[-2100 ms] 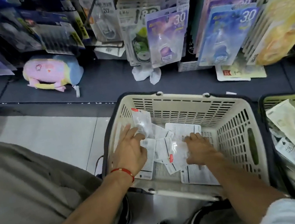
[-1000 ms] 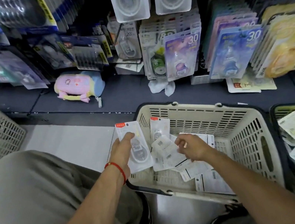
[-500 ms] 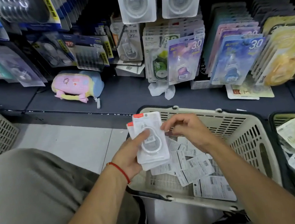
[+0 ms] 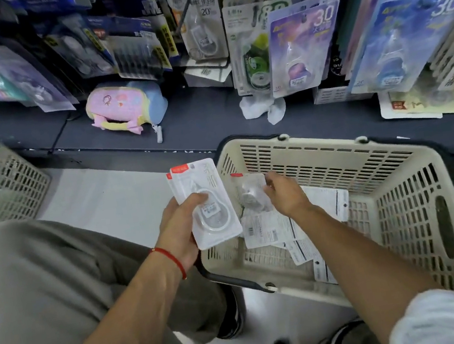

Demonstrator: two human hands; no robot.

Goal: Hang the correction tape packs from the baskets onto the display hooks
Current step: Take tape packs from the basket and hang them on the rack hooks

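Correction tape packs, flat clear-plastic blisters with red-tabbed white cards (image 4: 206, 205), are lying stacked in the gripping left hand (image 4: 180, 230); the right hand (image 4: 284, 192) is pinching another pack (image 4: 250, 190) over the beige slotted plastic basket (image 4: 404, 196). Light, stiff, probably slippery; best gripped at card edges.

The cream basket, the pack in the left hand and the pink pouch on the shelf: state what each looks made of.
Cream basket: rigid moulded plastic, matt, with slotted walls.
Correction tape pack held by the left hand: glossy clear plastic blister, apparently on white card with a red top; it catches glare.
Pink pouch: soft fabric, probably plush; rounded, sagging shape, matt.
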